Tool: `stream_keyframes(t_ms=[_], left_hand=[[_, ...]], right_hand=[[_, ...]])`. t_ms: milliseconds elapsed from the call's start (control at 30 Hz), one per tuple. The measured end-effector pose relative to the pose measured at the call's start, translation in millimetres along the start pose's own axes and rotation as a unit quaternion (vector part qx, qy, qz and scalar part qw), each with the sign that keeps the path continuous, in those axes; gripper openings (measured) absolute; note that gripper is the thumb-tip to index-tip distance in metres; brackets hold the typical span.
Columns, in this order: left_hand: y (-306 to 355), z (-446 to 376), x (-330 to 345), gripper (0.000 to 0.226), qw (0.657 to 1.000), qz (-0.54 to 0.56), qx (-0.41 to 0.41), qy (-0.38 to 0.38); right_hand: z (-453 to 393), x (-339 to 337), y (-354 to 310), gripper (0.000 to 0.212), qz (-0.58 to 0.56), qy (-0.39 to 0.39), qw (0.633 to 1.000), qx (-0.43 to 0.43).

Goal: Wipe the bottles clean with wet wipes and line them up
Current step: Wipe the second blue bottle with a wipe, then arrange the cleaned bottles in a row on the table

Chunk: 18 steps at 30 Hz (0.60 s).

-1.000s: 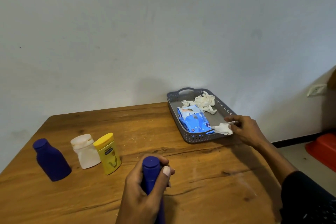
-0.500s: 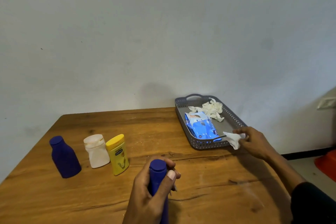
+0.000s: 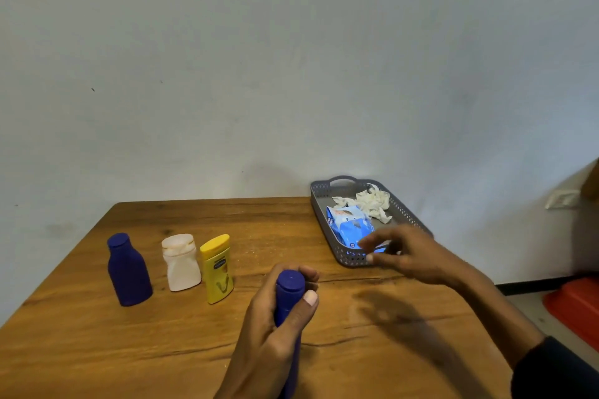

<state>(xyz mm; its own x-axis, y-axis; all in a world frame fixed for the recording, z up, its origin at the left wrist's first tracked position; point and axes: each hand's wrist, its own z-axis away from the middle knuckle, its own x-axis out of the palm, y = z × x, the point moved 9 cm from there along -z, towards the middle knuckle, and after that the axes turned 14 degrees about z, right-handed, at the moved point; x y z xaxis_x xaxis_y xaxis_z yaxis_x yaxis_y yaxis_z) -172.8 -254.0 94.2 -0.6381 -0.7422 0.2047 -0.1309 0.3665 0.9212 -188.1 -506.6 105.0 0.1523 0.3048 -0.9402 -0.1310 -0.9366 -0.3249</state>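
Bare hands, one dark sleeve, that's about it

Both the left hand [image 3: 272,330] and the right hand [image 3: 411,256] are bare, no gloves, rings or watch that I can spot. The left thumb has a short, pale nail. The right arm is uncovered up past the wrist, then a dark, near-black sleeve [image 3: 557,369] starts at the bottom right corner. The right hand is a bit motion-blurred, so finer detail there is lost.

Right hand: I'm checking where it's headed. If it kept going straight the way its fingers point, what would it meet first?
The right hand points at the gray tray; it would probably meet the blue wipes pack first, though motion blur makes depth uncertain.
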Motion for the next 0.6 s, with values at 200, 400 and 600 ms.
stream_keyframes(t_ms=[200,400,600], left_hand=[[13.0,6.5,-6.7,0.019,0.997,-0.054,0.018,0.051],[18.4,11.3,-25.0,0.032,0.991,-0.086,0.037,0.095],[-1.5,12.5,-26.0,0.067,0.996,-0.069,-0.025,0.053]], right_hand=[[42.3,33.1,-137.7,0.065,-0.06,-0.193,0.969,-0.139],[50.5,30.1,-186.6,0.036,-0.09,-0.096,0.974,-0.183],[46.7,31.7,-192.7,0.03,-0.091,-0.045,0.976,-0.194]])
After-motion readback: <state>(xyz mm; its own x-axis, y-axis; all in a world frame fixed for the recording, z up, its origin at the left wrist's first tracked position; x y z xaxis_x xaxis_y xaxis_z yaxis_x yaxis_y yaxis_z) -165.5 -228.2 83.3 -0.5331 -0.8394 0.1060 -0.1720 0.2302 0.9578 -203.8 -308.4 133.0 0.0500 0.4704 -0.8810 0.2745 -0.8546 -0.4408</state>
